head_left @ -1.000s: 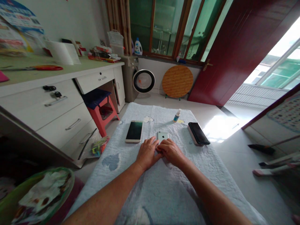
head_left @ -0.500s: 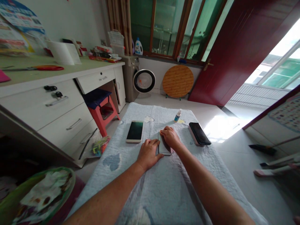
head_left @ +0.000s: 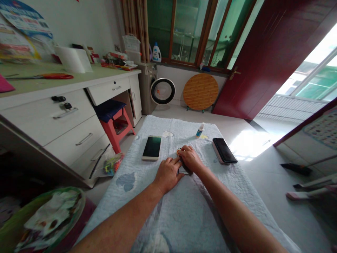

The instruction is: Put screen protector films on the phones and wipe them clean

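Note:
A grey phone (head_left: 185, 171) lies on the cloth-covered table, mostly hidden under my two hands. My left hand (head_left: 169, 174) steadies it from the left, its fingers at the side edge and its thumb near the bottom corner. On top of the phone, my right hand (head_left: 190, 158) presses down with bent fingers around a small orange cloth (head_left: 179, 151), only a bit of which shows. A white-framed phone (head_left: 152, 148) rests to the left. To the right is a black phone (head_left: 224, 150). Behind my right hand a small spray bottle (head_left: 200, 130) stands upright.
The light blue patterned tablecloth (head_left: 184, 218) covers the table. A red stool (head_left: 117, 128) stands by the white desk (head_left: 68, 123). At the lower left is a filled bin (head_left: 81, 200). A washing machine (head_left: 146, 84) with its door open stands at the back.
My right hand has shifted slightly left over the phone with the orange cloth, covering more of the screen. My left hand's fingers now touch or nearly touch the right hand.

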The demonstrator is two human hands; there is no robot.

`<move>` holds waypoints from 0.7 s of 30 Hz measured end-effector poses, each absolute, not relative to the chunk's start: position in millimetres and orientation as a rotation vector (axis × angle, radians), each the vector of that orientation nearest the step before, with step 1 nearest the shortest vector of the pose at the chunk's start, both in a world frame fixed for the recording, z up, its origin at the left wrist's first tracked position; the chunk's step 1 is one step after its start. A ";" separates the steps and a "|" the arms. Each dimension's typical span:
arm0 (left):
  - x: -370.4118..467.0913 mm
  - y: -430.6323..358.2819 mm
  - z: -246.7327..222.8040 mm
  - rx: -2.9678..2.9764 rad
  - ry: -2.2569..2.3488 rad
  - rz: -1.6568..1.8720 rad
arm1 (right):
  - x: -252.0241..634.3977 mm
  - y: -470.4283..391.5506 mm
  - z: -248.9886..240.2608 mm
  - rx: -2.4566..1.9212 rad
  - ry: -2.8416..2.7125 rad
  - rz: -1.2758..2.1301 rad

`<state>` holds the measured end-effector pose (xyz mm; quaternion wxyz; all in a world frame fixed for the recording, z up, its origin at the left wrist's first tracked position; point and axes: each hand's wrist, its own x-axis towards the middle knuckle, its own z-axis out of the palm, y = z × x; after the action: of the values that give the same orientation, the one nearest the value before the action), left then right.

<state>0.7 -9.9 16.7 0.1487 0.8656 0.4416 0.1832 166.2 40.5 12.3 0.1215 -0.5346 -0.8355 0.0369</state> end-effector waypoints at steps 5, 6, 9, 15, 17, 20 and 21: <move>0.8 -10.0 17.8 2.513 1.266 0.490 | 163.5 58.5 8.7 -1.660 -2.371 0.030; 0.7 -9.7 17.7 2.515 1.269 0.488 | 165.5 59.5 7.6 -1.675 -2.355 0.019; 0.3 -9.2 17.9 2.516 1.271 0.489 | 176.9 58.5 3.8 -1.732 -2.300 0.010; -0.2 -9.1 19.4 2.522 1.276 0.488 | 198.7 52.2 -2.2 -1.852 -2.209 0.045; -0.4 -8.9 19.5 2.528 1.270 0.490 | 197.3 51.2 -1.9 -1.857 -2.199 0.033; -0.5 -8.2 18.7 2.531 1.259 0.494 | 186.9 51.5 0.9 -1.819 -2.230 0.010; -0.6 -8.1 18.4 2.529 1.258 0.494 | 182.4 51.9 2.1 -1.800 -2.249 0.007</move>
<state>-0.6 -8.1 18.4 0.1366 0.8737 0.4346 0.1708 182.4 51.9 2.1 0.1299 -0.6197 -0.7740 0.0025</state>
